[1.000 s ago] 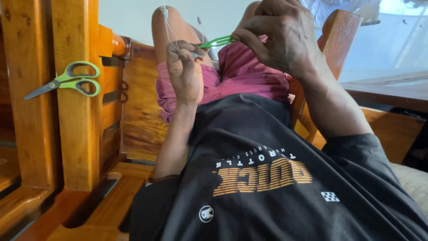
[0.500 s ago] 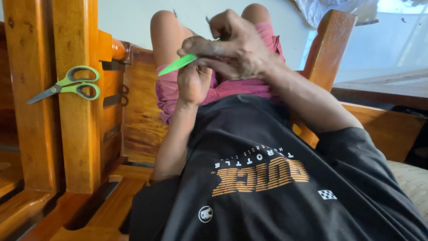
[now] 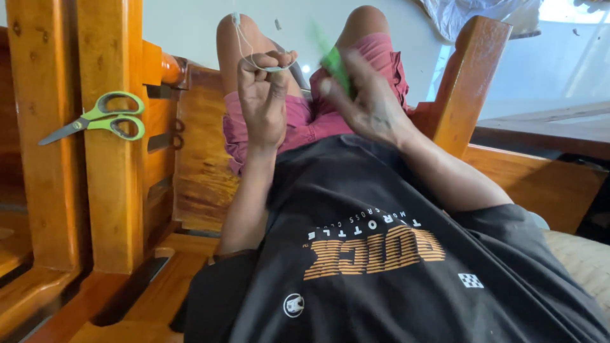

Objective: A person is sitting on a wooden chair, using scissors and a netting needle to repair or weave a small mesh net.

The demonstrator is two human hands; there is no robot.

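I sit reclined in a wooden chair, knees up, in pink shorts and a black shirt. My left hand [image 3: 264, 101] is raised over my lap with fingers pinched on a thin white thread [image 3: 244, 47] that loops up toward my left knee. My right hand [image 3: 362, 101] is beside it, blurred by motion, gripping a thin green tool [image 3: 330, 57] that points up and away. The two hands are a short gap apart.
Green-handled scissors [image 3: 101, 121] rest on the wooden chair arm [image 3: 108, 190] at the left. Another wooden armrest post [image 3: 467, 82] rises at the right. A white floor lies beyond my knees, and a cushion edge [image 3: 581, 260] shows at lower right.
My right hand has come off my left hand and swung to the right with the green tool. The left hand stays raised, still pinching the thread.
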